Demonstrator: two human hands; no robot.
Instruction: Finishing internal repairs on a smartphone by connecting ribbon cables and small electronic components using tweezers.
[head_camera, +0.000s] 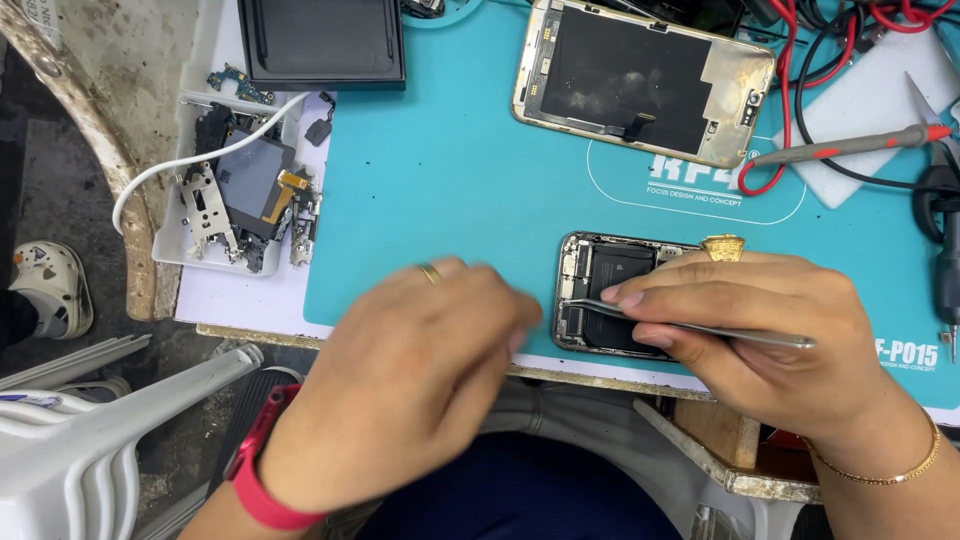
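While tweezers (700, 325) probe, screen (645, 80) lies apart.

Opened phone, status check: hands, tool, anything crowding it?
Right hand pinching tweezers, tips inside the opened phone. Left hand blurred beside the phone, holding nothing visible. Detached screen lies apart, further up the teal mat.

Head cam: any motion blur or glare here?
Head view: left hand smeared by motion blur at the fingertips; right hand, holding thin metal tweezers over the opened black phone body, is sharp; even light, soft sheen on the detached dark phone screen.
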